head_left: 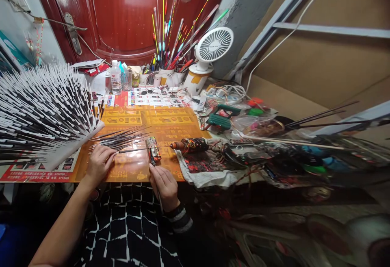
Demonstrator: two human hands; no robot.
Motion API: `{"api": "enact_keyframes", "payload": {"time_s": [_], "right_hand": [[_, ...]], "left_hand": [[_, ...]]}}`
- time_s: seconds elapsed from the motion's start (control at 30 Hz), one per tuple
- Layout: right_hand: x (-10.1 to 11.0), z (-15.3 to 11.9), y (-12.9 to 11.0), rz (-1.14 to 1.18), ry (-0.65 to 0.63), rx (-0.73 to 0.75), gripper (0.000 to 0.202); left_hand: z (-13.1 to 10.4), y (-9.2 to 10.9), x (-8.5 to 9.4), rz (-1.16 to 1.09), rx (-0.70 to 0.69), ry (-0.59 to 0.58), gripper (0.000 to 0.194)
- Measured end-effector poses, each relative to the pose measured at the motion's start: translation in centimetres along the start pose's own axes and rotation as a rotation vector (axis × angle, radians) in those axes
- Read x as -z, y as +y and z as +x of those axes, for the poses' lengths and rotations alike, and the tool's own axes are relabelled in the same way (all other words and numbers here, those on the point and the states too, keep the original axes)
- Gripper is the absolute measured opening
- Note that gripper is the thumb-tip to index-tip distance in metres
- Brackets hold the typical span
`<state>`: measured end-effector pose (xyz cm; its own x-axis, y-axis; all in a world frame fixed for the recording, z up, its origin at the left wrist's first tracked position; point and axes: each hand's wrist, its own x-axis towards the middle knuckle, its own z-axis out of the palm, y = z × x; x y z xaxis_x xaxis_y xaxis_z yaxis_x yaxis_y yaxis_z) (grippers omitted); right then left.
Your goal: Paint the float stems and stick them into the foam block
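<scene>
My left hand (100, 162) pinches the near end of a thin dark rod (134, 150), which points right across a small paint-stained block (153, 149). The rod's far end reaches the copper-coloured tip of a paint-spattered rotary tool (191, 145). Just below the block, my right hand (163, 183) is closed on a slim tool with a dark tip (152, 162), its tip near the block's lower edge. Behind my left hand, a bundle of thin dark rods (124, 137) lies on the orange mat (173, 131).
A white foam board (73, 147) full of upright white-tipped rods fills the left. At the back stand a bottle (115, 78), cups with colourful sticks and a white fan (215, 45). A stained cloth (210, 177), green clamp (219, 121) and cluttered cables lie right.
</scene>
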<state>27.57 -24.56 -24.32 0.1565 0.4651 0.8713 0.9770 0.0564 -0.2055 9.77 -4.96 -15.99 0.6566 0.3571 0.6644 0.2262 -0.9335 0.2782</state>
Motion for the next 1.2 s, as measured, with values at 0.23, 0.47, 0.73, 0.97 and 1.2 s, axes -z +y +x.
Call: {"api": "enact_keyframes", "payload": {"time_s": [0.23,0.47,0.73,0.97,1.2], "right_hand": [[0.26,0.00,0.08,0.043,0.020,0.018,0.065],[0.32,0.33,0.06,0.026,0.027,0.039,0.064],[0.53,0.46,-0.07,0.034,0.001,0.025,0.066],[0.44,0.25,-0.08,0.029,-0.009,0.009,0.063],[0.02,-0.04,0.10,0.023,0.036,0.007,0.063]], "left_hand": [[0.04,0.05,0.10,-0.008,0.003,0.004,0.016],[0.13,0.10,0.13,0.001,-0.028,0.022,0.013],[0.13,0.01,0.08,-0.005,-0.020,0.021,0.016],[0.08,-0.06,0.05,-0.017,-0.004,0.014,0.017],[-0.15,-0.29,-0.13,0.001,-0.016,0.009,0.016]]}}
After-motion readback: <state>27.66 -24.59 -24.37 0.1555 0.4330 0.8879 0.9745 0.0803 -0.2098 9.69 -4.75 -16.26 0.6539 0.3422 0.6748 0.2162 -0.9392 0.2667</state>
